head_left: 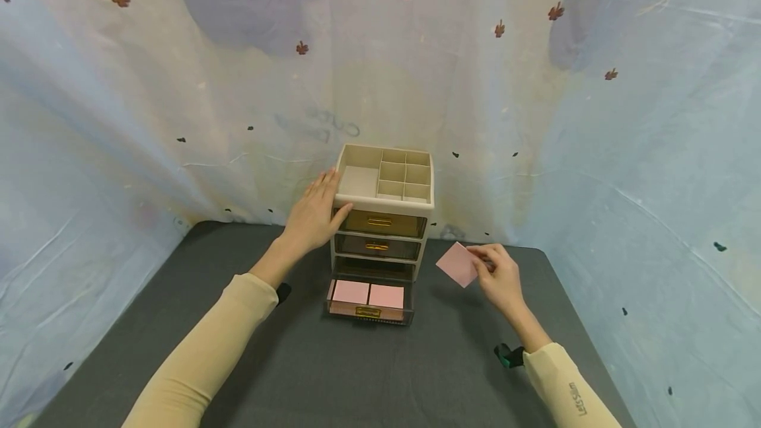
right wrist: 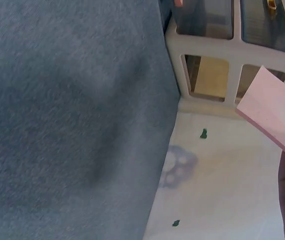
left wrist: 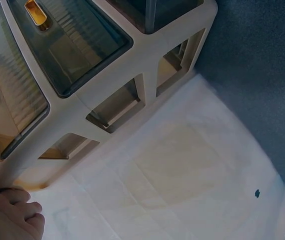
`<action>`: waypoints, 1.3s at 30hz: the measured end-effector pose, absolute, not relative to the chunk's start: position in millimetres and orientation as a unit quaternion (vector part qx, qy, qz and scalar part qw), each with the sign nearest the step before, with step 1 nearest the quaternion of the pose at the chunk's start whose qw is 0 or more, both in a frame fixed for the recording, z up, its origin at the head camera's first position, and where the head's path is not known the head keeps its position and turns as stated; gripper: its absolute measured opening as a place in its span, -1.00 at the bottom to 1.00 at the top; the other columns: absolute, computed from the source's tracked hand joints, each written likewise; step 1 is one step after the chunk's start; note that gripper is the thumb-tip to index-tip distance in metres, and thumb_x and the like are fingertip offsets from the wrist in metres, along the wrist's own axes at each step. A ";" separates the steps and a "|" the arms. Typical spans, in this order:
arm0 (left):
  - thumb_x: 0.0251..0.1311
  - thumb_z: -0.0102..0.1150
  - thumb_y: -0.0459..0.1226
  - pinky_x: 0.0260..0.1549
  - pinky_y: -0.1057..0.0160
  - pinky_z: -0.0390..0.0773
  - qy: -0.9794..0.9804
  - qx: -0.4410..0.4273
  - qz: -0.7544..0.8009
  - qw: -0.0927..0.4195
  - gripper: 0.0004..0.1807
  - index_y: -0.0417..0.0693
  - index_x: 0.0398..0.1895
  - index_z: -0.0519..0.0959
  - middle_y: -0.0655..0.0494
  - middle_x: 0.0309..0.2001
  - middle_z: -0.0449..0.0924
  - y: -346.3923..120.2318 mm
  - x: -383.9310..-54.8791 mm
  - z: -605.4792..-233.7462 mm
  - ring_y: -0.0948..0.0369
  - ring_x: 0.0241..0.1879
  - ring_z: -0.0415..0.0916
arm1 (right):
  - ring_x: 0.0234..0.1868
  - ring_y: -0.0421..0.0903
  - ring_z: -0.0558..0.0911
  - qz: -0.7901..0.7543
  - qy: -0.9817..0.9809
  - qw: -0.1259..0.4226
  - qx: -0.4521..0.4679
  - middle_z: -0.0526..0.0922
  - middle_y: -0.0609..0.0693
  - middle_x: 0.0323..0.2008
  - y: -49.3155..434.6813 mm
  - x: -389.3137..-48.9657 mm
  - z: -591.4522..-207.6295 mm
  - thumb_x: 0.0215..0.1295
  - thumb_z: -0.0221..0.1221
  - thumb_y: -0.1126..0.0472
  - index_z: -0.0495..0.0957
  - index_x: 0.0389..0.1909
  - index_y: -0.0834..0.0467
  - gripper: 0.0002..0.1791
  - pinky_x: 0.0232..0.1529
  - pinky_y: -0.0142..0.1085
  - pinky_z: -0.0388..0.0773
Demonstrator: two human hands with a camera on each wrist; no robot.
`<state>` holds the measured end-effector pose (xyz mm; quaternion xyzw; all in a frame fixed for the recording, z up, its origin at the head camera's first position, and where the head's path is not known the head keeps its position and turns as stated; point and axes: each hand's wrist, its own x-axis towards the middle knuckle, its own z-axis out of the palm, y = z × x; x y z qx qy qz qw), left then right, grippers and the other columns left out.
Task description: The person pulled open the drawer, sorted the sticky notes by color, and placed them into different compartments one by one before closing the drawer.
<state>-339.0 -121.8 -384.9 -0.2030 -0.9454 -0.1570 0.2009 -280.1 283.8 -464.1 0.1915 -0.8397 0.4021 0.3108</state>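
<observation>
A cream desktop drawer organizer (head_left: 380, 205) stands on the dark table, with its lowest drawer (head_left: 410, 317) pulled out. Inside that drawer two pink pads of sticky notes (head_left: 351, 292) lie side by side. My left hand (head_left: 310, 216) rests against the organizer's upper left side, fingers along the side and thumb at the front edge. To the right of the organizer, my right hand (head_left: 498, 276) pinches a thin pink sticky note pad (head_left: 456, 264) by one corner, held above the table. The pad's edge shows in the right wrist view, where most of the hand is cut off.
The organizer's top has an open tray with a large compartment (head_left: 359, 181) and several small ones. Two tinted drawers (head_left: 377, 246) with gold handles are closed. A patterned cloth (head_left: 238, 84) hangs behind the dark table (head_left: 368, 375). Black straps (head_left: 510, 355) hang near the wrists.
</observation>
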 end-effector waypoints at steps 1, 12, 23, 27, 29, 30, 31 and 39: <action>0.61 -0.11 0.12 0.60 -0.10 -0.06 -0.946 -0.203 -0.157 0.200 -0.12 -0.23 0.69 -0.09 -0.16 0.68 -0.15 -121.7 -339.0 -384.8 -0.07 0.66 -0.21 | -0.16 0.17 0.71 0.402 -0.839 0.310 0.195 0.65 0.21 -0.16 281.9 -279.9 -463.3 0.28 0.30 0.58 0.75 -0.07 0.32 -0.75 -0.19 -0.76 0.45; 0.61 -0.11 0.12 0.59 -0.13 -0.01 -0.945 -0.201 -0.155 0.204 -0.13 -0.24 0.68 -0.09 -0.19 0.67 -0.13 -121.6 -340.4 -385.9 -0.08 0.66 -0.20 | -0.17 0.09 0.72 0.393 -0.840 0.300 0.225 0.65 0.15 -0.18 260.7 -279.1 -455.5 0.26 0.32 0.58 0.75 -0.07 0.29 -0.73 -0.23 -0.60 0.58; 0.61 -0.12 0.12 0.59 -0.13 -0.02 -0.945 -0.204 -0.153 0.204 -0.13 -0.26 0.68 -0.08 -0.19 0.67 -0.13 -121.8 -339.0 -384.1 -0.12 0.65 -0.15 | -0.17 0.05 0.72 0.400 -0.840 0.277 0.239 0.65 0.14 -0.16 238.9 -279.3 -451.7 0.28 0.32 0.56 0.75 -0.05 0.26 -0.72 -0.25 -0.25 0.75; 0.62 -0.14 0.12 0.59 -0.12 -0.05 -0.945 -0.204 -0.156 0.200 -0.13 -0.26 0.68 -0.10 -0.18 0.68 -0.16 -121.8 -338.5 -382.9 -0.12 0.65 -0.17 | -0.17 0.03 0.71 0.400 -0.837 0.273 0.255 0.65 0.11 -0.15 231.6 -281.2 -451.5 0.29 0.32 0.54 0.75 -0.04 0.25 -0.72 -0.26 -0.26 0.74; 0.62 -0.14 0.12 0.59 -0.13 -0.04 -0.946 -0.204 -0.155 0.199 -0.13 -0.26 0.68 -0.10 -0.18 0.68 -0.16 -121.8 -338.7 -382.6 -0.12 0.65 -0.17 | -0.17 0.03 0.71 0.401 -0.835 0.270 0.263 0.65 0.11 -0.16 227.6 -281.9 -451.3 0.29 0.32 0.55 0.75 -0.04 0.25 -0.72 -0.26 -0.27 0.73; 0.62 -0.15 0.13 0.59 -0.14 -0.03 -0.946 -0.204 -0.155 0.199 -0.12 -0.26 0.68 -0.11 -0.18 0.68 -0.16 -121.8 -338.8 -382.6 -0.12 0.65 -0.17 | -0.17 0.03 0.70 0.402 -0.834 0.268 0.266 0.65 0.10 -0.16 225.6 -282.1 -451.2 0.29 0.31 0.55 0.75 -0.04 0.25 -0.72 -0.27 -0.27 0.73; 0.62 -0.15 0.13 0.58 -0.15 -0.03 -0.946 -0.204 -0.154 0.198 -0.12 -0.25 0.68 -0.11 -0.18 0.68 -0.16 -121.8 -338.6 -382.5 -0.11 0.65 -0.18 | -0.17 0.03 0.70 0.404 -0.834 0.265 0.268 0.65 0.10 -0.15 223.6 -282.3 -451.0 0.29 0.31 0.55 0.75 -0.04 0.24 -0.72 -0.27 -0.28 0.73; 0.62 -0.14 0.13 0.57 -0.17 0.01 -0.946 -0.204 -0.153 0.202 -0.12 -0.26 0.68 -0.10 -0.18 0.68 -0.16 -121.4 -338.5 -383.4 -0.13 0.64 -0.14 | -0.18 -0.03 0.67 0.402 -0.840 0.238 0.275 0.64 0.05 -0.15 207.2 -282.6 -452.7 0.32 0.31 0.53 0.76 -0.05 0.20 -0.73 -0.24 -0.25 0.70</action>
